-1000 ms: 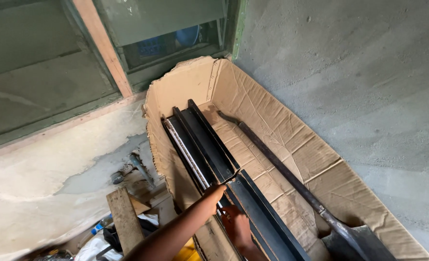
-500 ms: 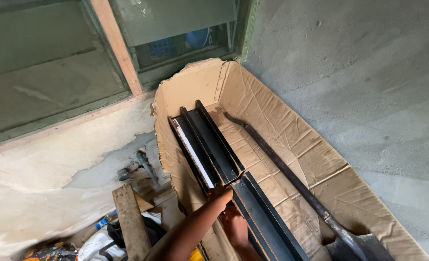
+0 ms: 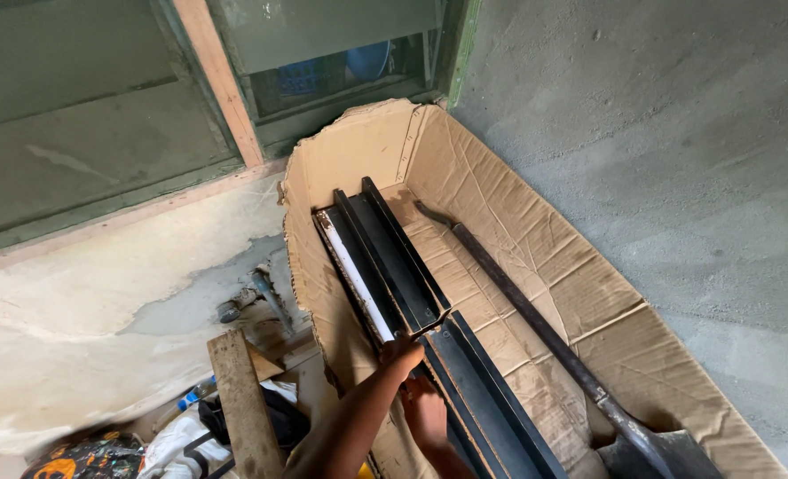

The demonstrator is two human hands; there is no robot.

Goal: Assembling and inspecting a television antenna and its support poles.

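Several long black metal rails (image 3: 385, 253) lie lengthwise in a long open cardboard box (image 3: 536, 257). The leftmost rail (image 3: 351, 266) shows a white face along its length. My left hand (image 3: 400, 353) reaches in from the lower left and grips this rail at its near end, beside a bent metal tip. Just below it, my right hand (image 3: 425, 412) curls its fingers around the same bundle of rails. To the right of the rails, a long-handled shovel (image 3: 536, 328) rests diagonally on the cardboard, blade at the bottom right.
The box leans against a grey concrete wall (image 3: 660, 133). A green window frame with a wooden post (image 3: 221, 89) is behind it. A wooden plank (image 3: 239, 408), bags, a bottle and a hammer-like tool (image 3: 252, 297) lie on the patchy floor to the left.
The leftmost rail has turned, so more of its white face shows. My left hand has slid slightly down and stays on it. The view has shifted a little.
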